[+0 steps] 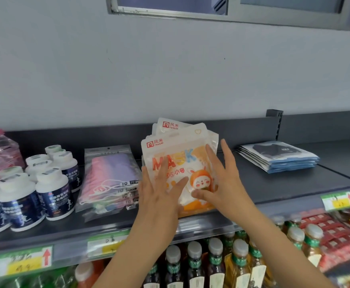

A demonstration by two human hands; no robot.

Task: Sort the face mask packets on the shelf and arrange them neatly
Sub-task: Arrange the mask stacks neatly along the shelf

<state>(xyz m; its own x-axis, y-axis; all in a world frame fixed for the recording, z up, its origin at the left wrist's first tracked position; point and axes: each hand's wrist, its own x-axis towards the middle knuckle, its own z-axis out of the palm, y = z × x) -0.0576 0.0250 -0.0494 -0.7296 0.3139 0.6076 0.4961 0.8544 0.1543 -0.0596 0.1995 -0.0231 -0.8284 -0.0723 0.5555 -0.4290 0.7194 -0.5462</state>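
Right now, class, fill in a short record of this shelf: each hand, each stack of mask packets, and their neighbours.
left hand: straight fingers pressing the orange MASK packets
right hand: straight fingers on the same stack
orange MASK packets: mid shelf, fanned unevenly
pink and purple packets: staggered stack to their left
dark packets: flat stack to their right
bottles: white-capped, far left

L hand (159, 192), R hand (222, 183) flat on MASK pkt stack (176, 154) on shelf (273, 188), pink pkts (109, 173) just left.
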